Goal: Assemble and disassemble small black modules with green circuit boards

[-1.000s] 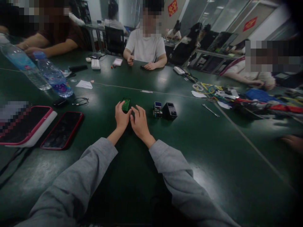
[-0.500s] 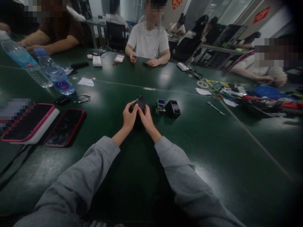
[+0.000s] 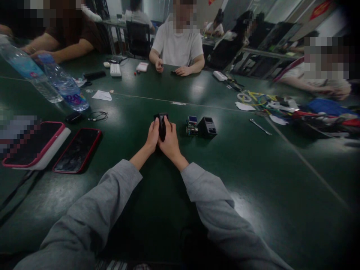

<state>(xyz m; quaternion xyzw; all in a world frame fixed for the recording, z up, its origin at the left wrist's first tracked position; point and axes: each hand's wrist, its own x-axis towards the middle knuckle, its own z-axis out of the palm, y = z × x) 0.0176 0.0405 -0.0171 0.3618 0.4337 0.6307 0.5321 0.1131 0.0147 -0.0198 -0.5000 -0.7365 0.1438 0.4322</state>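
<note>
Between my two hands is a small black boxy case (image 3: 162,129), gripped just above the dark green table (image 3: 157,210). My left hand (image 3: 152,135) closes on its left side, thumb toward the top. Around its right side wraps my right hand (image 3: 170,138), with the thumb lying over the upper face. The palms and fingers hide the underside of the case. Just to the right, a small green circuit board (image 3: 192,129) with a little screen (image 3: 192,119) stands on the table. Beside that board sits a black open-cut housing (image 3: 208,126).
Two phones, one a red-rimmed phone (image 3: 78,150), lie at left, below two water bottles (image 3: 66,88). A wrench (image 3: 260,126) and a heap of cables (image 3: 281,107) lie at right. Across the table sits a person in a white shirt (image 3: 178,45); others sit around.
The dark flat piece and the bit of green between my fingers no longer show; a black boxy shape is there now. My right hand has turned further around it. The view has shifted slightly.
</note>
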